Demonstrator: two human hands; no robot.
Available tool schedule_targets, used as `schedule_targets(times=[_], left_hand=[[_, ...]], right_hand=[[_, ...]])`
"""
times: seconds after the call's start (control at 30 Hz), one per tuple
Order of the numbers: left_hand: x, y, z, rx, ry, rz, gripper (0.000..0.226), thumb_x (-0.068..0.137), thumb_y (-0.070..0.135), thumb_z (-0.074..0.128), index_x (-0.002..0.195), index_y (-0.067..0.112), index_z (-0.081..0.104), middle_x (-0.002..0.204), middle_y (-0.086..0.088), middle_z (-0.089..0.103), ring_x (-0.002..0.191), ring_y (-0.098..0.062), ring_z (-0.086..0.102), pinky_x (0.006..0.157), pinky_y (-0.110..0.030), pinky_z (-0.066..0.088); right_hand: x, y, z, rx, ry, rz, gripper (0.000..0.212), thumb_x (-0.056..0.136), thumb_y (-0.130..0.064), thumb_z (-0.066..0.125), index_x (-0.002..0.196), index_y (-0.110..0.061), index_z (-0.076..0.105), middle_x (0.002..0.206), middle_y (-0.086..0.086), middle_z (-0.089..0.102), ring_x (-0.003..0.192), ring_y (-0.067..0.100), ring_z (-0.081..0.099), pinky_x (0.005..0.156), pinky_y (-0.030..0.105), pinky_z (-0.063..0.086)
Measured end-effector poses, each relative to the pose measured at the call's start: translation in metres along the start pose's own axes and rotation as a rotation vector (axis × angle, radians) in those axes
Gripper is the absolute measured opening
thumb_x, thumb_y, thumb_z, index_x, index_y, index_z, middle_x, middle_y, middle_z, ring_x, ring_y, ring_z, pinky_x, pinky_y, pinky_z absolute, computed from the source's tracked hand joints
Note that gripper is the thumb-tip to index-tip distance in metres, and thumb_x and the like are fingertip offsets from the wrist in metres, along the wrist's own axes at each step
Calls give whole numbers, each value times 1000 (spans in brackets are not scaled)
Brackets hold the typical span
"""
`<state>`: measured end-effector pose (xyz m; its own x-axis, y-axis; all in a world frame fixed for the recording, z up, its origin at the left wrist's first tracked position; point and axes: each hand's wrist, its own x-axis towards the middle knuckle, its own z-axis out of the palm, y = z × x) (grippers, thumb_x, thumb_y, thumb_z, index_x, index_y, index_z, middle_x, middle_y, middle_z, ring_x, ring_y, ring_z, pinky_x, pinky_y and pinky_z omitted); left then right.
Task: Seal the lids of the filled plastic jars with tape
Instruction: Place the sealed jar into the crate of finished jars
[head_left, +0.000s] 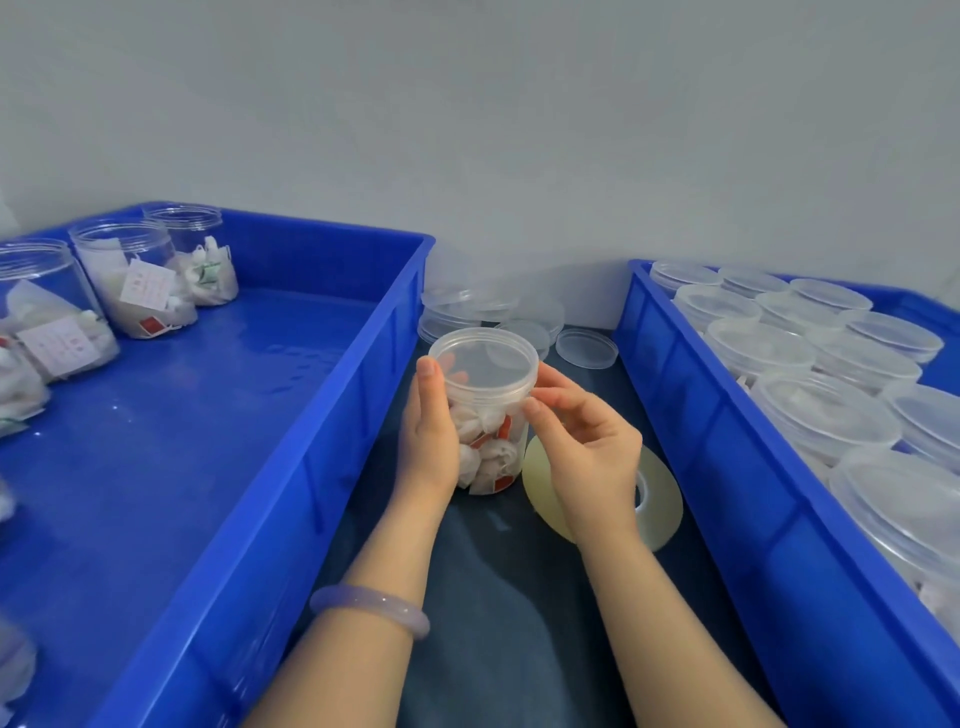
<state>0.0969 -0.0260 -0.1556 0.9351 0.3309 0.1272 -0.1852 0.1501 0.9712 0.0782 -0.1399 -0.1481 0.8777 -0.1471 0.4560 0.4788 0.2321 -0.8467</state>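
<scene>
A person's two bare hands hold a clear round plastic jar upright over a dark blue-grey table surface, in the gap between two crates. The jar is see-through and packed with white pouches carrying small red tags. A clear plastic lid with a shallow ribbed skirt sits on top.

The left hand is wrapped around the jar's left side, with its thumb up against the lid's edge. A pale lilac bangle circles that wrist. The right hand pinches thumb and forefinger together on the lid's lower right rim. Whether tape lies between those fingertips cannot be told.

A flat roll of clear yellowish tape lies on the table just under the right hand.

On the left, a large blue plastic crate holds open jars of pouches without lids. On the right, a second blue plastic crate is filled with lidded jars. Loose clear lids lie by the wall behind the held jar
</scene>
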Motion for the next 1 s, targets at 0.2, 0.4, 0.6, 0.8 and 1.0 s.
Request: schedule_targets(times=[0.2, 0.4, 0.6, 0.8, 1.0], left_hand=[[-2, -1, 2, 17, -3, 45, 78, 70, 75, 19, 118, 25, 55, 124, 0, 61, 118, -14, 55, 104, -32, 42], [0, -4, 2, 23, -1, 71, 90, 70, 76, 18, 129, 20, 55, 122, 2, 62, 114, -9, 56, 89, -15, 42], [0, -5, 2, 14, -5, 45, 81, 71, 75, 19, 123, 26, 56, 116, 5, 64, 110, -8, 59, 90, -21, 45], [0, -6, 3, 18, 14, 59, 79, 71, 75, 17, 120, 27, 55, 116, 4, 63, 111, -10, 58, 86, -16, 43], [1, -7, 3, 21, 18, 52, 84, 68, 77, 17, 121, 25, 56, 117, 2, 64, 111, -12, 58, 91, -23, 44]], right_hand=[[4, 0, -11, -490, -157, -99, 17, 93, 2, 51, 88, -14, 56, 114, -7, 59, 105, -4, 55, 84, 10, 42], [0, -1, -19, -271, -189, 25, 11, 88, -14, 55, 96, -20, 51, 119, -9, 60, 115, 4, 57, 92, 23, 48], [-2, -1, -12, -336, -119, -69, 24, 76, 0, 76, 84, -19, 63, 114, -3, 66, 107, 6, 63, 87, 21, 52], [-1, -7, -15, -330, -150, -74, 26, 87, 7, 60, 78, -17, 66, 113, 5, 67, 106, -1, 62, 84, 12, 47], [2, -4, -14, -206, -80, -1, 15, 87, 7, 58, 80, -2, 68, 102, -9, 70, 97, 5, 67, 80, 16, 52]])
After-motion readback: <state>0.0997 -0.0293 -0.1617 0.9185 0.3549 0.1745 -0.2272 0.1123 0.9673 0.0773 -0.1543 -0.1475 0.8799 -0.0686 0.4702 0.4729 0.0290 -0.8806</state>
